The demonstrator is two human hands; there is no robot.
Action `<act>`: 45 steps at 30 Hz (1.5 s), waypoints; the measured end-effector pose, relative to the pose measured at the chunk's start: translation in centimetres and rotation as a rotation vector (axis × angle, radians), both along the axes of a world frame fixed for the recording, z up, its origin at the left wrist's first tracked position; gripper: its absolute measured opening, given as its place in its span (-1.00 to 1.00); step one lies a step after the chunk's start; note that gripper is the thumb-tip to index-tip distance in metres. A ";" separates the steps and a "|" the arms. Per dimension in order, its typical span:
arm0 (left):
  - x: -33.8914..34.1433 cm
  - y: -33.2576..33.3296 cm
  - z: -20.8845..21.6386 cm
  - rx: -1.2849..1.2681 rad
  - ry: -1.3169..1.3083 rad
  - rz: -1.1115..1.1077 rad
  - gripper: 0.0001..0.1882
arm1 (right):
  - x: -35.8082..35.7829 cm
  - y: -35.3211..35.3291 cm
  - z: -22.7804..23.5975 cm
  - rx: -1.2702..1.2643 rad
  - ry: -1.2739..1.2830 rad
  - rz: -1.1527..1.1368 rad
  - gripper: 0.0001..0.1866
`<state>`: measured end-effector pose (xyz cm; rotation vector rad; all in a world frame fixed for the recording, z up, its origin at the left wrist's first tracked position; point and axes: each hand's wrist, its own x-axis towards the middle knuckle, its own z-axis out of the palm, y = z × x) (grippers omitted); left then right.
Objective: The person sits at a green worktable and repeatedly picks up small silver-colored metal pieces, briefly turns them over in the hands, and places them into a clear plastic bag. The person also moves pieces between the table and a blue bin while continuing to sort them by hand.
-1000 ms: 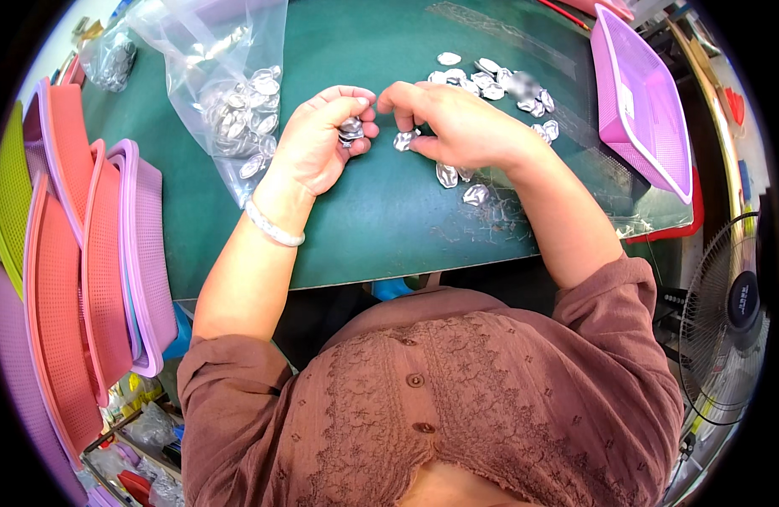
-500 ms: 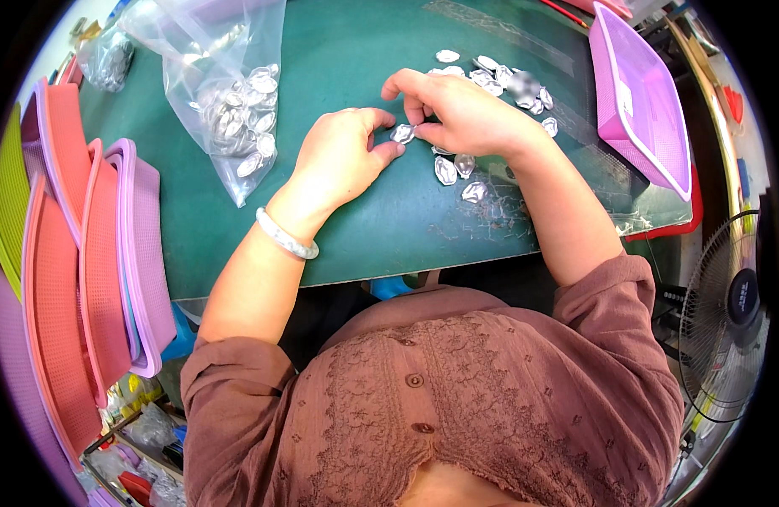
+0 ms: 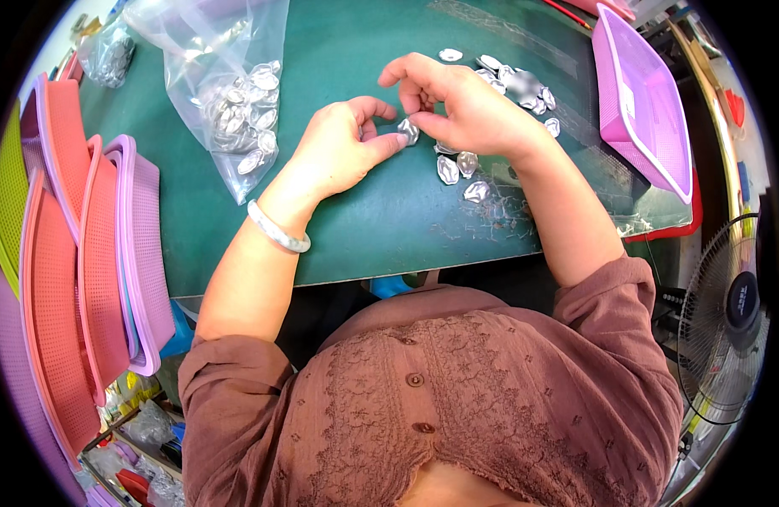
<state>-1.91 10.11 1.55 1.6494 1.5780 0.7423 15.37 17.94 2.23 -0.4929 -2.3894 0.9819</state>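
Over the green tabletop, a small silver oval piece (image 3: 409,131) with a wrinkled, shiny surface is held upright between my hands. My left hand (image 3: 339,145), with a pale bangle at its wrist, has its thumb tip against the piece and its fingers curled behind. From the other side, my right hand (image 3: 465,106) pinches the piece's top edge with thumb and a bent finger, its index finger arched above. Several like pieces (image 3: 448,171) lie loose below my right hand. Beyond it is a pile of more silver pieces (image 3: 504,74), partly hidden by the hand.
At the left, a clear plastic bag (image 3: 225,59) holds more silver pieces. Stacked plastic baskets (image 3: 47,304) in orange, purple and green crowd the left side. A purple basket (image 3: 613,110) stands on the table's right, with a fan (image 3: 727,313) beside the table.
The silver piece has turned from lying slantwise to standing more upright, and has shifted slightly right. My right hand's fingers have risen a little; my left hand has moved slightly left.
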 end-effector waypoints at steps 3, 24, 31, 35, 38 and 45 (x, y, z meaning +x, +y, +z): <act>0.1 0.0 0.1 -0.054 -0.109 -0.015 -0.81 | 0.0 0.0 0.2 -0.141 0.056 0.000 -0.58; -1.2 1.1 -1.1 -0.316 -1.216 0.017 -0.75 | 0.4 0.5 0.9 -0.336 0.191 0.038 -0.56; -1.1 1.0 -0.9 -0.253 -1.174 0.033 -0.64 | 2.7 1.1 1.9 0.089 -0.413 0.063 -0.36; -0.9 0.9 -0.6 -0.250 -1.139 0.039 -0.61 | 2.3 0.8 1.7 0.187 -0.465 0.042 -0.41; -1.0 1.0 -1.0 -0.265 -1.161 0.029 -0.60 | 2.0 0.7 1.5 0.170 -0.437 0.014 -0.46; -1.0 1.0 -1.0 -0.305 -1.123 0.079 -0.64 | 1.0 0.5 1.2 0.011 -0.350 -0.054 -0.53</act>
